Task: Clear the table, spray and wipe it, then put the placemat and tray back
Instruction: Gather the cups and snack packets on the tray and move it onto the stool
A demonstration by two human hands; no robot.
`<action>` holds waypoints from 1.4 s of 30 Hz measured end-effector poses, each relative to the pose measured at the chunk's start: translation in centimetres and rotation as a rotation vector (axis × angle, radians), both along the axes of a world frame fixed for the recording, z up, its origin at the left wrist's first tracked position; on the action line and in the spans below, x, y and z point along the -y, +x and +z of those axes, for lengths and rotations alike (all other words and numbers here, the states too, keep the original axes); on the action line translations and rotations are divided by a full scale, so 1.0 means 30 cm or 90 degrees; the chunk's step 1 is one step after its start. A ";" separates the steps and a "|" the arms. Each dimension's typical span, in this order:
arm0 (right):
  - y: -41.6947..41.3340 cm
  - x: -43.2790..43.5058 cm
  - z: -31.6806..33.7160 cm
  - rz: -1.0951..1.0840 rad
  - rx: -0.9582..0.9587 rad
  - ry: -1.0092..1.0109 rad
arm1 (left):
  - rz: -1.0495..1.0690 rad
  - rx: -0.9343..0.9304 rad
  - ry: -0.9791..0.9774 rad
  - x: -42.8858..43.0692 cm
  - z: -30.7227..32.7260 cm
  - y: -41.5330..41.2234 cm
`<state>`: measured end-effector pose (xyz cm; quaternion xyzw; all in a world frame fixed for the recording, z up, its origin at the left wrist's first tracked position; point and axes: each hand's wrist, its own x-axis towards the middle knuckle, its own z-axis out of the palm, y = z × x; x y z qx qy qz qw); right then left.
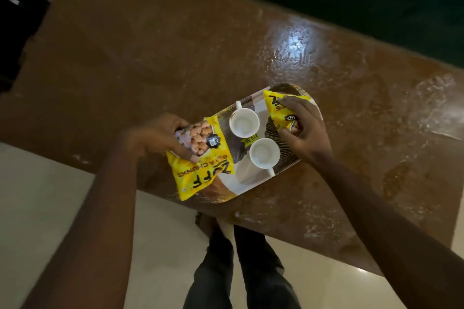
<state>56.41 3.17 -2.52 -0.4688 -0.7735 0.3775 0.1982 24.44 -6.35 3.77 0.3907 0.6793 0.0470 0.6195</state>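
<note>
Two packets [203, 158] (yellow) under hands [160, 138], on tray [241, 183].

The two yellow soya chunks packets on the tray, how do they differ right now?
The left yellow soya chunks packet hangs over the patterned tray's near-left edge, its lettering and window showing; the right yellow packet lies at the tray's far-right end, mostly hidden. The left hand pinches the left packet's window end; the right hand spreads over the right packet. Both share the yellow design.
</note>
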 end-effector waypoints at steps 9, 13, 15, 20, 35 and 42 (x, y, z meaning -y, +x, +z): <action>0.046 -0.007 -0.088 0.164 0.169 0.061 | -0.007 -0.116 0.120 0.082 -0.205 0.101; 0.056 -0.001 -0.096 0.195 0.253 0.059 | 0.067 -0.173 0.218 0.117 -0.233 0.156; 0.055 -0.008 -0.101 0.213 0.287 0.065 | 0.014 -0.267 0.303 0.137 -0.229 0.189; 0.066 -0.015 -0.114 0.243 0.295 0.085 | -0.054 -0.356 0.389 0.231 -0.248 0.290; 0.058 -0.075 -0.020 0.007 0.342 -0.108 | 0.446 -0.421 0.117 0.302 -0.226 0.398; 0.009 -0.137 0.063 -0.028 0.336 -0.286 | 0.571 -0.262 0.070 0.279 -0.195 0.361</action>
